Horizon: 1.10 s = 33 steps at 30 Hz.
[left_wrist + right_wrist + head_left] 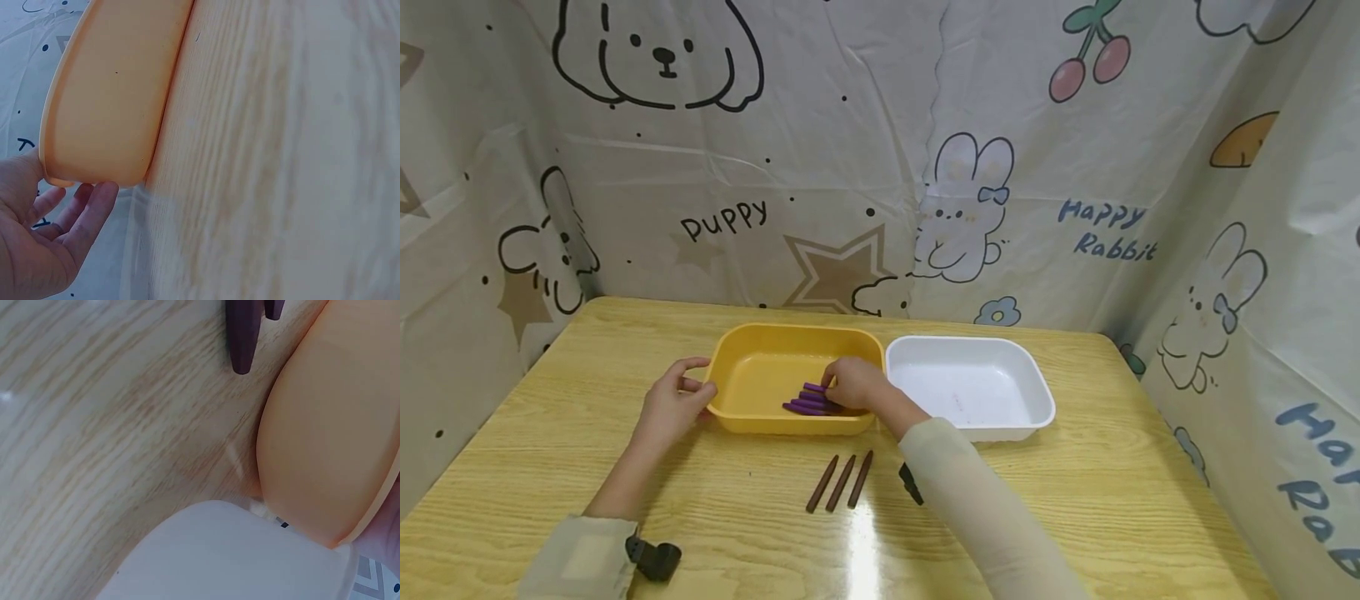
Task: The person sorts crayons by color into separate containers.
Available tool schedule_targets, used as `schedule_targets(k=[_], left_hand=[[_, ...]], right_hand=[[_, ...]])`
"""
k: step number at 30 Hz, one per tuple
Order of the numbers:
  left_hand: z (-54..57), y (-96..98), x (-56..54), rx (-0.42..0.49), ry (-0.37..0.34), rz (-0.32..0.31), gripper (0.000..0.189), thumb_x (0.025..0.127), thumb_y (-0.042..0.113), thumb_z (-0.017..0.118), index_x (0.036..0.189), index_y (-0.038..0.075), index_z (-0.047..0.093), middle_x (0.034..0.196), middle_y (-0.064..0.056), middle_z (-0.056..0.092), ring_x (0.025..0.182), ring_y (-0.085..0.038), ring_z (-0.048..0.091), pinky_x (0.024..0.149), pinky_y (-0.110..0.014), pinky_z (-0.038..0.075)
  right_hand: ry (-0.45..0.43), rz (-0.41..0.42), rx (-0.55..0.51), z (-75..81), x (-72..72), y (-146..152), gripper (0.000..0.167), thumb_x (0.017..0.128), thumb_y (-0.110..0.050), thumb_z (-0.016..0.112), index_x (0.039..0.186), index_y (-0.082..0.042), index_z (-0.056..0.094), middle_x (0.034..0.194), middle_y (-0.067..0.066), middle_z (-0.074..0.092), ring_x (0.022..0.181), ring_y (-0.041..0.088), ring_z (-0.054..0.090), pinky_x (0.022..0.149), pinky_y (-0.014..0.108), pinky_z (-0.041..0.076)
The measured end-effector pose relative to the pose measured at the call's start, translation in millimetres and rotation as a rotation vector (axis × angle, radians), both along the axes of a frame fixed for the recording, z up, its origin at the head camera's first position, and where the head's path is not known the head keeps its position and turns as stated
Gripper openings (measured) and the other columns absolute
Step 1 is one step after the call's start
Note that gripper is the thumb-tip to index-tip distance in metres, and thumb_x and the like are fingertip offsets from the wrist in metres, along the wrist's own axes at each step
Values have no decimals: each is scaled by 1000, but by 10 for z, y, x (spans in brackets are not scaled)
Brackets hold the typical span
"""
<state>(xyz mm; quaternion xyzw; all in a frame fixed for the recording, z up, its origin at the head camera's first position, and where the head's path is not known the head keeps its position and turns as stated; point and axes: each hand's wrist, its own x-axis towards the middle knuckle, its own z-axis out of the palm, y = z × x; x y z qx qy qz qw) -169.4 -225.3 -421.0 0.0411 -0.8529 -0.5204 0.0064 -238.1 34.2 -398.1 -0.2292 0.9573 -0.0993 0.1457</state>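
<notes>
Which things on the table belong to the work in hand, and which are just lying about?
Being handled:
yellow tray, left hand at its rim
purple sticks, right hand at them

Apparently just lying by:
three brown sticks
white tray

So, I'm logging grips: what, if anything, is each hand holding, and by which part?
The left hand holds the yellow tray by its left rim; whether the right hand grips any purple stick cannot be told.
</notes>
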Motion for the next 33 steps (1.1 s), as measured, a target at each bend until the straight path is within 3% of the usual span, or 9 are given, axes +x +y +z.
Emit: schedule_targets(k=[11,20,28,33], left_hand=[[22,14,30,3,-3,-14,50,93,20,51,139,5,37,104,-18,53,73,-16,63,66,-28,59],[14,15,31,5,-5,-16,51,94,21,50,140,5,37,105,-18,52,73,-14,63,66,-28,59],[20,17,31,4,-8,-15,51,94,21,50,140,5,36,106,-18,52,73,-15,63,66,-28,59],[25,12,29,6,0,-16,51,94,21,49,140,5,36,105,-19,53,73,-15,63,67,-29,59]], right_hand=[[-10,11,4,-22,-16,7,21,91,-21,56,105,-15,71,108,1,69,101,16,61,92,30,50],[4,16,-88,34,-23,33,23,92,-23,56,106,-11,70,106,4,69,95,16,63,89,30,51],[26,37,-158,132,-26,61,23,92,-22,57,106,-10,70,92,3,69,69,11,52,71,24,48],[15,47,-172,203,-11,70,24,92,-22,57,108,-10,69,83,2,66,63,9,49,66,22,45]])
